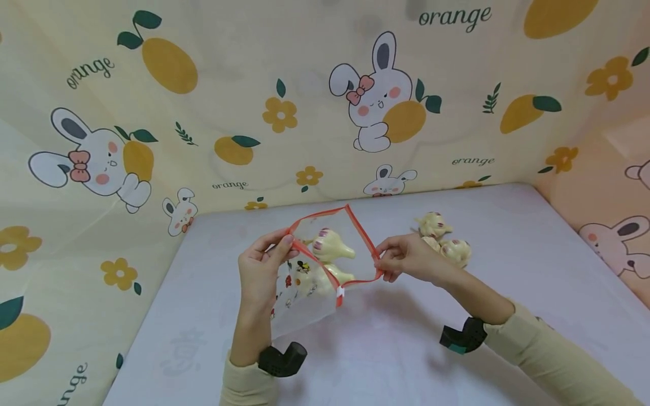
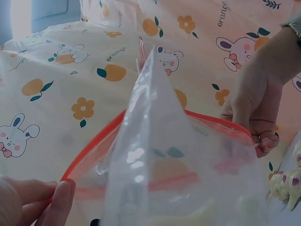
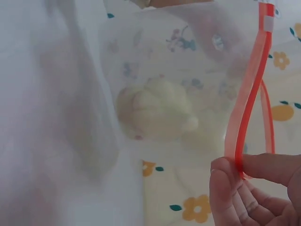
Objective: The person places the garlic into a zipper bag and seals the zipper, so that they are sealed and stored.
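Between the two hands hangs a clear zip bag (image 1: 304, 316) with a red zip edge and small printed figures, its mouth spread wide. Garlic bulbs (image 1: 332, 245) lie inside it; through the plastic in the right wrist view a garlic bulb (image 3: 157, 110) looks blurred. My left hand (image 1: 261, 270) pinches the red rim at the left corner, thumb on top. On the opposite side my right hand (image 1: 413, 259) pinches the rim between thumb and fingers. A white slider (image 1: 340, 291) sits at the near end of the zip.
Several more garlic bulbs (image 1: 455, 252) lie in a group on the white tabletop (image 1: 203, 321), just beyond the right hand. A printed cloth (image 1: 304, 73) with rabbits and oranges stands as a wall behind and at the sides.
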